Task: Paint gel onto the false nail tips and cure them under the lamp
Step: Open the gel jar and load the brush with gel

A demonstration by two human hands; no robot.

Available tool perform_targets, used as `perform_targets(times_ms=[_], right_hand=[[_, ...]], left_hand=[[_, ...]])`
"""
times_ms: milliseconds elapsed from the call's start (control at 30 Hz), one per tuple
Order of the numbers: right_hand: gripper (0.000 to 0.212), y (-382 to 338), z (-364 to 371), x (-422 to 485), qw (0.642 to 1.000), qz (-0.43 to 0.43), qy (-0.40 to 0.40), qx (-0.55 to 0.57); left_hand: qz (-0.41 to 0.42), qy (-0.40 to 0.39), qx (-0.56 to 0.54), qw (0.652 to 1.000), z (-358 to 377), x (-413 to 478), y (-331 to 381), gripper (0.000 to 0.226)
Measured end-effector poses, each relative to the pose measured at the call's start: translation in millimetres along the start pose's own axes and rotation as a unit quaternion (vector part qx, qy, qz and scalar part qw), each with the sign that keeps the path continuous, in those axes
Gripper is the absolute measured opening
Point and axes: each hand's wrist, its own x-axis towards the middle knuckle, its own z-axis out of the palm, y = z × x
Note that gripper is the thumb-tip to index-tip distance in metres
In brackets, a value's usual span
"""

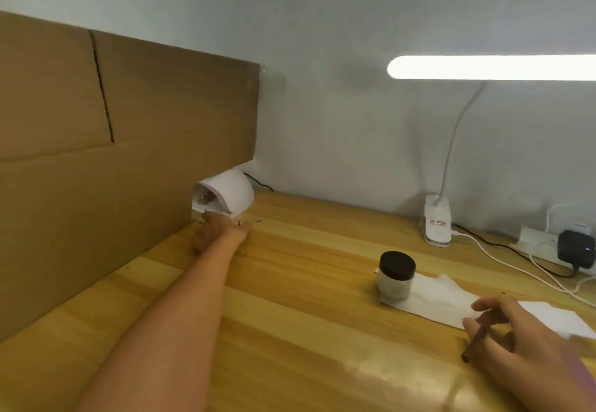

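- The left hand (216,234) lies stretched far across the wooden table (290,331), at the mouth of the white curing lamp (230,194); its fingers are too small and blurred to tell whether they pinch anything
- The curing lamp sits at the table's back edge, half hidden behind the end of a tall cardboard panel (113,153) that walls off the whole left side
- Small brownish shapes show inside the lamp's opening; whether they are nail tips cannot be told
- The right hand (516,334) rests near the front right, fingers loosely curled, pinching a thin brown brush handle (477,340)
- A black-lidded jar (396,274) stands on a white paper towel (451,302), just beyond the right hand
- Between the two arms the tabletop is bare wood
- A clip desk lamp (436,221) and a power strip (548,244) with trailing cables line the far right edge
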Motion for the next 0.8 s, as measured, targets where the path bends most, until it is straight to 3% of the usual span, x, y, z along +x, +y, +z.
perform_targets(times_ms=[233,333,633,700,800], right_hand=[[0.021,-7,0,1,1.0,0.022,-0.004,0.008],[0.022,-8,-2,-1,1.0,0.018,0.003,-0.007],[0.024,-4,-1,-8,0.997,-0.034,0.049,-0.057],[0.024,-3,0,-9,0.996,-0.045,0.063,-0.047],[0.034,0,1,-10,0.994,-0.06,0.087,-0.023]], left_hand=[[0.005,0.02,0.002,1.0,2,-2,-3,0.082],[0.053,0.016,0.047,0.997,-1,-6,-8,0.071],[0.232,-0.012,0.168,0.958,-42,-63,-53,0.071],[0.294,-0.056,0.163,0.94,-48,-91,-60,0.06],[0.408,-0.184,0.127,0.885,-54,-139,-57,0.056]])
